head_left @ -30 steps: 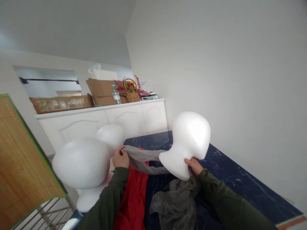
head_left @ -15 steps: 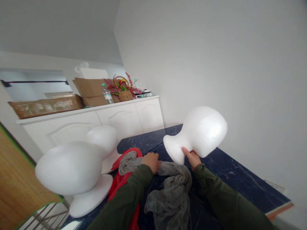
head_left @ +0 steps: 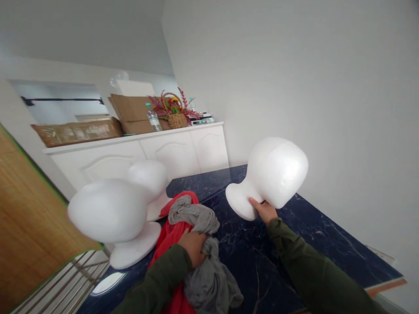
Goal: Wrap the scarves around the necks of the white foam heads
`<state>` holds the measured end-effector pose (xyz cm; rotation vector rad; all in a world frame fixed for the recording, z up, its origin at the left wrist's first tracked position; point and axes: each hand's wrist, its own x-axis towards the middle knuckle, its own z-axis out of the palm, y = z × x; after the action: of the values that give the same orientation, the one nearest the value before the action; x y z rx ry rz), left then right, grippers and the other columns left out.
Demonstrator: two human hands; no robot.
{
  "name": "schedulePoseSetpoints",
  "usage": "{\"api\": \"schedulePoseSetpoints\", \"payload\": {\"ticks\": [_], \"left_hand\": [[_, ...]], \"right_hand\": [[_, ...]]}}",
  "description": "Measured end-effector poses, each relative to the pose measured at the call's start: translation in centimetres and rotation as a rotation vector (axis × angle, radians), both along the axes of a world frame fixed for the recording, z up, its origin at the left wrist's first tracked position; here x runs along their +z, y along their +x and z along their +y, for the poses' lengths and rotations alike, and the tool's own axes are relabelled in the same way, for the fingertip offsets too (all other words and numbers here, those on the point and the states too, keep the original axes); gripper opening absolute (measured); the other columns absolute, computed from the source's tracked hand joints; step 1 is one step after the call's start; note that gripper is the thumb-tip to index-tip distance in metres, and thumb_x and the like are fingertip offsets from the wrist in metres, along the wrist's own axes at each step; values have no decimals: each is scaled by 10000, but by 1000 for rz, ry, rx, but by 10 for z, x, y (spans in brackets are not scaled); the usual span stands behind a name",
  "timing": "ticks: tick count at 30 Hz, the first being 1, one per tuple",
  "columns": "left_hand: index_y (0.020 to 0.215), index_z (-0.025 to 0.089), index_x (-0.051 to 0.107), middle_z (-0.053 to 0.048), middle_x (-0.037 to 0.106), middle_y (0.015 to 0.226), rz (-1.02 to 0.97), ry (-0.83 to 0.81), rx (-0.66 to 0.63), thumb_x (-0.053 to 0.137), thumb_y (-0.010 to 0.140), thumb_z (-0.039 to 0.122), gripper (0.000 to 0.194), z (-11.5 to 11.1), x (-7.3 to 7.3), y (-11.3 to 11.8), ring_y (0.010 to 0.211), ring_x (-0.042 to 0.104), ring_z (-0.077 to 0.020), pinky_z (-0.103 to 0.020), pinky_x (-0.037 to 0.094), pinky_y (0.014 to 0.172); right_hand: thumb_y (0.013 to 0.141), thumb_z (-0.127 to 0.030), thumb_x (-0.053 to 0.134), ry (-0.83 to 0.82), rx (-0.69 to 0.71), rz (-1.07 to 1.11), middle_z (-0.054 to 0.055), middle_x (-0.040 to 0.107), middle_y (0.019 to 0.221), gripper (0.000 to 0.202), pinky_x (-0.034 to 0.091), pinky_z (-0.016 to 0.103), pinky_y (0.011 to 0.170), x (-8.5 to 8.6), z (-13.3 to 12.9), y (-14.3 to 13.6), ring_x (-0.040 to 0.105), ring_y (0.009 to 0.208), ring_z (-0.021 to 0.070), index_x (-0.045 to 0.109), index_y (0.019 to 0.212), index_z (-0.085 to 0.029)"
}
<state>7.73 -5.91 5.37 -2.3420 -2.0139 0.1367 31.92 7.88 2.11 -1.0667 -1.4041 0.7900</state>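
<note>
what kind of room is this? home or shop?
Probably a home room or small back room used as a workspace, not a shop floor. A white cabinet carries cardboard boxes and a flower basket; foam mannequin heads and scarves sit on a dark marble-look table.

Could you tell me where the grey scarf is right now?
In the head view, the crumpled grey fabric scarf is low centre, gripped by the left hand, over the red cloth.
</note>
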Motion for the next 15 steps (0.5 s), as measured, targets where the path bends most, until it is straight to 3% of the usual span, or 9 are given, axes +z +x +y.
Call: {"api": "schedulePoseSetpoints", "payload": {"ticks": [4, 10, 12, 15], "left_hand": [[1110, 206, 506, -82, 540, 1138, -184, 199, 103, 463, 683, 255, 432, -63, 3, -34, 1079, 461, -236, -405, 284, 982], [1234, 248, 364, -40, 416, 1279, -370, 525, 225, 413, 770, 396, 490, -138, 3, -30, 1193, 352, -206, -375, 290, 1014], [1252, 250, 326, -39, 399, 1290, -386, 637, 253, 422, 761, 417, 527, -152, 8, -30, 1189, 357, -217, -386, 300, 1007], [1289, 229, 246, -60, 370, 1307, -379, 786, 321, 447, 727, 463, 641, -165, 16, -39, 1185, 357, -242, -407, 302, 1000]], "right_hand": [[587, -570, 599, -34, 39, -85, 99, 491, 1176, 681, 179, 402, 1040, -5, -9, -9, 343, 1172, 274, 505, 1117, -153], [614, -533, 593, 111, 244, -92, 79, 563, 1074, 579, 206, 411, 1030, 7, -52, -51, 396, 1131, 265, 541, 1074, -185], [619, -523, 602, 136, 397, -65, 62, 575, 1055, 549, 212, 409, 1029, 20, -78, -79, 409, 1120, 253, 549, 1062, -203], [623, -480, 637, 163, 798, -5, 13, 578, 1054, 490, 294, 377, 997, 42, -127, -132, 463, 1066, 212, 553, 1042, -240]]}}
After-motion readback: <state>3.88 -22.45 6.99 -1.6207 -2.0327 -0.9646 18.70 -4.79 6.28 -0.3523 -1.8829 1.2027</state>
